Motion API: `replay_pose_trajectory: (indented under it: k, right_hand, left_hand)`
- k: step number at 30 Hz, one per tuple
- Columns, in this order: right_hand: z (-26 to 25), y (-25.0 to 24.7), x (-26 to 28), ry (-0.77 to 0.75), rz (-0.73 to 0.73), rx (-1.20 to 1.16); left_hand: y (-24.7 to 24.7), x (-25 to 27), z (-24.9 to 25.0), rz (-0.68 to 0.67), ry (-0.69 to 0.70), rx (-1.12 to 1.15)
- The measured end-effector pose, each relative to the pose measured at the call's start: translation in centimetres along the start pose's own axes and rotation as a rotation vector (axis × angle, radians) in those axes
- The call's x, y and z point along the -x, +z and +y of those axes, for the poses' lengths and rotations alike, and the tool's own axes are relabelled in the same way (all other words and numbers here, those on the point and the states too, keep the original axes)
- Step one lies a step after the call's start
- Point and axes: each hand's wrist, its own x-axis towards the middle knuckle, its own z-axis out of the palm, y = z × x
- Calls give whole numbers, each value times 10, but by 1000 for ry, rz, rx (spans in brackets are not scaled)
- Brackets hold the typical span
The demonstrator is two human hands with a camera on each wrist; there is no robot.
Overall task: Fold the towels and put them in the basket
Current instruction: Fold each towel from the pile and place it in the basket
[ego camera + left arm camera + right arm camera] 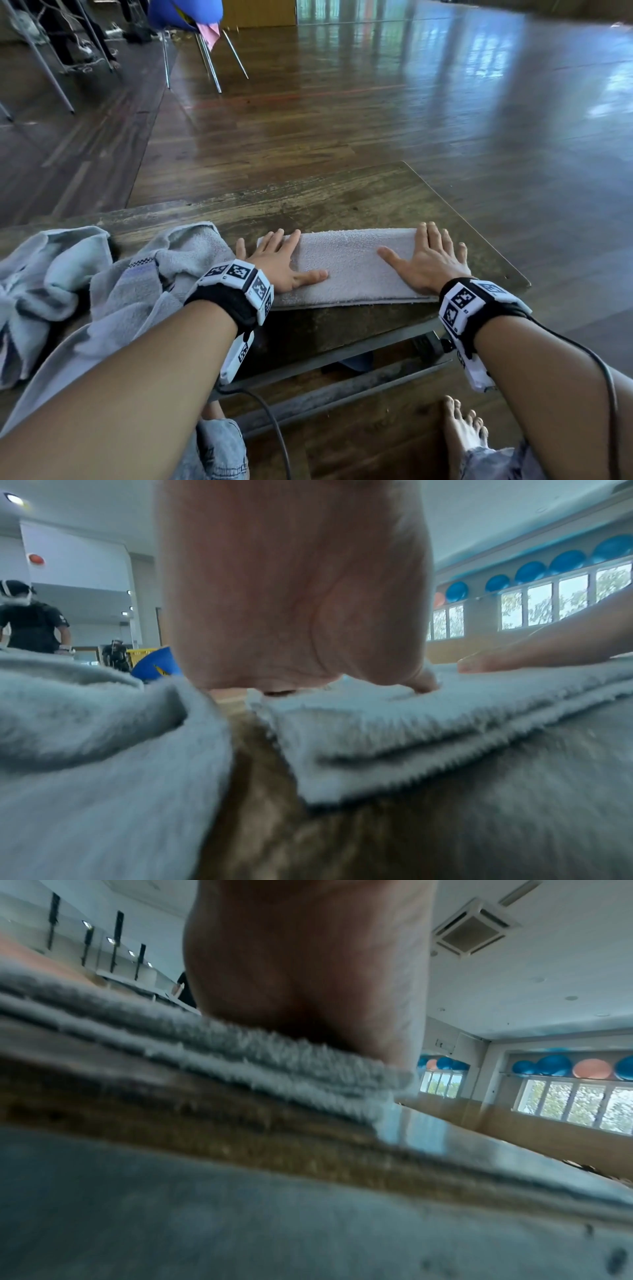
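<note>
A grey towel, folded into a long strip, lies flat on the worn wooden table. My left hand presses flat on its left end with the fingers spread. Flat on the right end rests my right hand, its fingers straight too. In the left wrist view the folded towel shows stacked layers under my palm. The right wrist view shows the towel's edge beneath my right palm. No basket is in view.
A heap of unfolded grey and pale blue towels lies on the table's left part. Beyond the table stretches a shiny wooden floor, with a blue chair at the far left. My bare foot is below the table.
</note>
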Motion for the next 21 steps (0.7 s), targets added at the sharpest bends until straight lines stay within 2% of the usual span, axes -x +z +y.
replay_pose_trajectory:
  k: [2, 4, 5, 7, 9, 14, 19, 21]
  right_hand:
    - [-6, -7, 3, -72, 81, 45]
    - [-17, -15, 8, -223, 177, 62]
    - [-25, -18, 12, -283, 181, 48]
    - [-43, -20, 18, -339, 99, 13]
    - [-55, -15, 21, -333, 23, 28]
    - [-61, -17, 14, -232, 13, 5]
    - [-65, -23, 13, -372, 91, -44]
    - [-65, -21, 14, -379, 102, -53]
  left_hand:
    - [-7, -2, 1, 59, 23, 13]
    - [-12, -3, 2, 177, 55, 9]
    - [-13, -3, 3, 234, 67, 0]
    - [-13, -2, 6, 308, 71, -5]
    - [-13, 0, 6, 350, 59, 1]
    - [-16, 1, -2, 317, 26, 8]
    - [-19, 10, -7, 219, 56, 132]
    - [-19, 14, -8, 182, 70, 166]
